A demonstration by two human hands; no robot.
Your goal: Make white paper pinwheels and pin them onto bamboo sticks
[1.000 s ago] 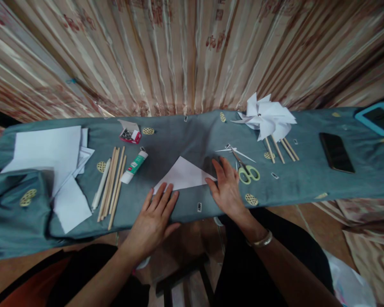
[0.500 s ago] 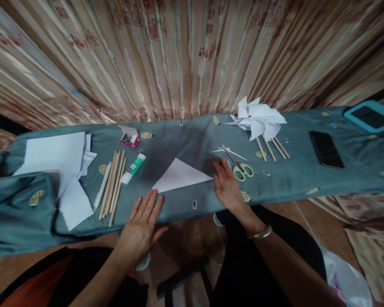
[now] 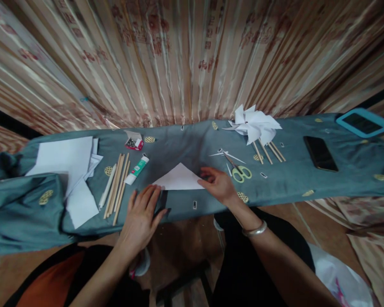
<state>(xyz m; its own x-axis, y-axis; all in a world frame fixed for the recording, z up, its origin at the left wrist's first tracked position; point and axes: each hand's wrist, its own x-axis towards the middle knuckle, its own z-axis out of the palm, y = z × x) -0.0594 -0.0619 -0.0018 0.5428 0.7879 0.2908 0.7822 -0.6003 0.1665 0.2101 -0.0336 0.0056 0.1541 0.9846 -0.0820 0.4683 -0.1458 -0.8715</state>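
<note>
A white paper folded into a triangle lies on the grey-blue cloth of the table. My right hand pinches the triangle's right corner and lifts it a little off the cloth. My left hand lies flat with fingers stretched out, its fingertips at the triangle's left corner. Green-handled scissors lie just right of my right hand.
Wooden sticks and a glue stick lie left of the triangle, with white sheets further left and a small box of pins. White paper pinwheels on sticks, a black phone and a blue-framed tablet sit right. A curtain hangs behind.
My right hand has closed from flat onto the triangle's right corner and raised it. My left hand slid back toward the left corner. The camera view shifted slightly.
</note>
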